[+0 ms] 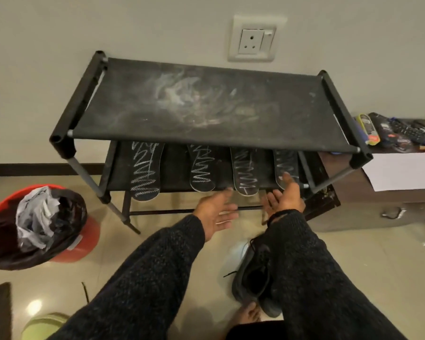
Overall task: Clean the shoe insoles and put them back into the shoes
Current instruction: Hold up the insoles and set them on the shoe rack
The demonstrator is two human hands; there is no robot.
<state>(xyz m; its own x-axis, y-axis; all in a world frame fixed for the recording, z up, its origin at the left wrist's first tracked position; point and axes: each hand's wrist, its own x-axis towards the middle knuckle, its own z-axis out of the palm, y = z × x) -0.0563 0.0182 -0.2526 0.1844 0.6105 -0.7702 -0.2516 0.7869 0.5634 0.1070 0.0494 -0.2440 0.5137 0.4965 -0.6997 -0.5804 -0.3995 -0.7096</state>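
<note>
Several black insoles with white zigzag marks lie side by side on the lower shelf of a black shoe rack (66, 141); the leftmost insole (145, 171) and one near the middle (245, 176) stick out over the front edge. My left hand (216, 212) is open, palm up, just in front of the shelf. My right hand (286, 196) is also open, its fingertips at the rightmost insole (285, 164). Neither hand holds anything. A dark grey shoe (254, 278) lies on the floor below my right forearm.
A red bin (84, 246) lined with a black bag full of paper stands on the left floor. A brown cabinet (388, 212) with remotes and white paper is on the right. The rack's dusty top shelf overhangs the insoles. A bare foot (247, 315) is near the shoe.
</note>
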